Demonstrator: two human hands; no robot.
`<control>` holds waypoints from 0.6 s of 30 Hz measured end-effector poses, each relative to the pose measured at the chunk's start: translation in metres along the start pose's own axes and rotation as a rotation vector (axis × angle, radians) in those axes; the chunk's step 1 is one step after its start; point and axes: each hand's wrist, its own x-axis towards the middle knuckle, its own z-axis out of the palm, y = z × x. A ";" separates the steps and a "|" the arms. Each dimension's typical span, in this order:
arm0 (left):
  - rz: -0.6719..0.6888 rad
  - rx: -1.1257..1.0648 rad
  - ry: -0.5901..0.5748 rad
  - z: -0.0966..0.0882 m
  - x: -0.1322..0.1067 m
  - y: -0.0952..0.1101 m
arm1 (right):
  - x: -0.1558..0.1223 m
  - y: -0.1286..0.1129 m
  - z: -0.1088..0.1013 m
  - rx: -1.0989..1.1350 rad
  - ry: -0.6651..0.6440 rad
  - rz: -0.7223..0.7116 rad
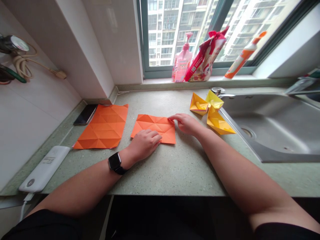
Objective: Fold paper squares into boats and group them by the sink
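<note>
An orange sheet of paper, folded in half and marked with criss-cross creases, lies on the counter in front of me. My left hand, a black watch on its wrist, rests flat over the lower edge of this paper with its fingers stretched out. At the upper right corner, my right hand pinches the paper between index finger and thumb. A larger creased orange sheet lies to the left, partly over a dark phone. Right of my right hand stand folded paper boats, yellow and orange-yellow.
A steel sink is set into the counter at the right. On the windowsill stand a pink pump bottle, a red bag and an orange-white bottle. At the left lies a white power bank with a cable.
</note>
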 end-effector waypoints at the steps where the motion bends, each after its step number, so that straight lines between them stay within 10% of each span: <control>1: -0.005 0.007 -0.004 0.000 0.000 0.000 | 0.000 -0.002 -0.002 -0.014 -0.015 -0.002; 18: -0.249 0.039 0.111 -0.003 0.003 -0.024 | -0.003 0.003 -0.005 -0.031 0.034 0.061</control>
